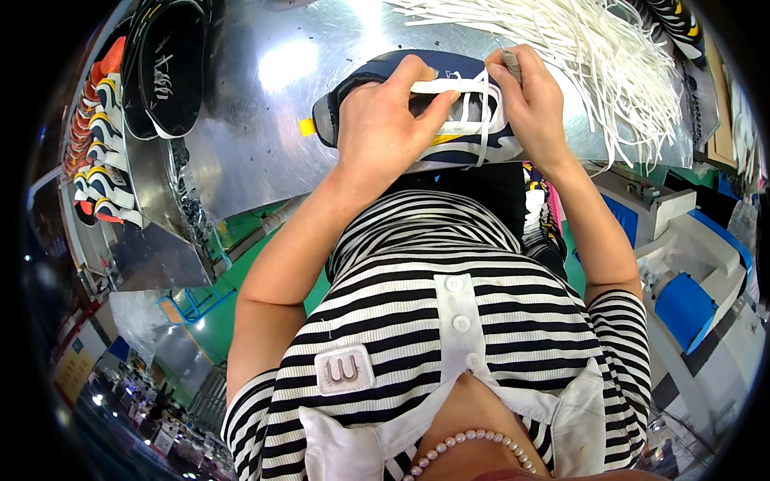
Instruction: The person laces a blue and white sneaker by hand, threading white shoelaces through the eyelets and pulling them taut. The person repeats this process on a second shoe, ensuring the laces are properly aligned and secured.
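Observation:
A navy sneaker [385,68] with white lacing and a yellow heel tab lies on its sole on the metal table, its heel to the left. My left hand [381,120] is closed around the shoe's collar, the fingers partly hidden inside, with thumb and forefinger at the eyelet edges. A white shoelace [484,120] crosses the opening near the toe, and one strand hangs over the near side. My right hand [529,100] pinches at the lace by the toe end. Grey tape or a finger cover [511,66] wraps one of its fingers.
A large heap of loose white laces [593,64] covers the table's right side. At the left, a black shoe [167,68] stands beside a row of stacked orange and white shoe parts [104,152]. More dark shoes [674,24] sit at the far right corner.

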Demonstrator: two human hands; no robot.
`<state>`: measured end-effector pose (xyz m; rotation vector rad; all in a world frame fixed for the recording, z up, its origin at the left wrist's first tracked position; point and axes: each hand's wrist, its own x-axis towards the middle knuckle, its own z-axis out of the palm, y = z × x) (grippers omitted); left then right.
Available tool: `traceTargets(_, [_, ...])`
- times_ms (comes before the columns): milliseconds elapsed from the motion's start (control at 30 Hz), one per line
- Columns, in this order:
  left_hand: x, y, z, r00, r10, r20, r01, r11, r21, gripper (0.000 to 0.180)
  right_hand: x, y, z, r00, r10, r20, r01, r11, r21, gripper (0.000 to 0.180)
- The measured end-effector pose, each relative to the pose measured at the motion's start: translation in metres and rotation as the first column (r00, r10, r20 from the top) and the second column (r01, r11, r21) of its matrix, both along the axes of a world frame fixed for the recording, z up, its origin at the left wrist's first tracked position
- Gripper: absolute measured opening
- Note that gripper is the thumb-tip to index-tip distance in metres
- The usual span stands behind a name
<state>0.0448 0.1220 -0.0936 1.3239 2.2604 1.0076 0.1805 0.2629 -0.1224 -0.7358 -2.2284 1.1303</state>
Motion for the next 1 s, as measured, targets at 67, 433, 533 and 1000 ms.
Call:
traceTargets(67, [-0.001, 0.002, 0.000, 0.999, 0.031, -0.026, -0.031, 1.000, -0.006, 0.030, -0.007, -0.002, 0.001, 1.000, -0.009, 0.023, 0.006, 0.996, 0.092, 0.006])
traceTargets(433, [-0.003, 0.003, -0.006, 0.999, 0.041, 0.004, -0.041, 0.998, 0.056, 0.032, 0.011, -0.001, 0.014, 0.946, 0.278, 0.167, -0.323, 0.761, 0.562, 0.024])
traceTargets(533, [-0.004, 0.005, 0.000, 0.998, 0.049, 0.049, -0.049, 0.999, -0.002, 0.032, 0.004, -0.003, 0.013, 0.957, 0.272, 0.104, -0.283, 0.784, 0.553, 0.025])
traceTargets(1000, [-0.005, 0.000, -0.004, 0.999, -0.038, 0.033, 0.035, 0.995, 0.088, 0.031, 0.031, -0.009, 0.024, 0.964, 0.263, -0.045, -0.258, 0.961, 0.100, 0.030])
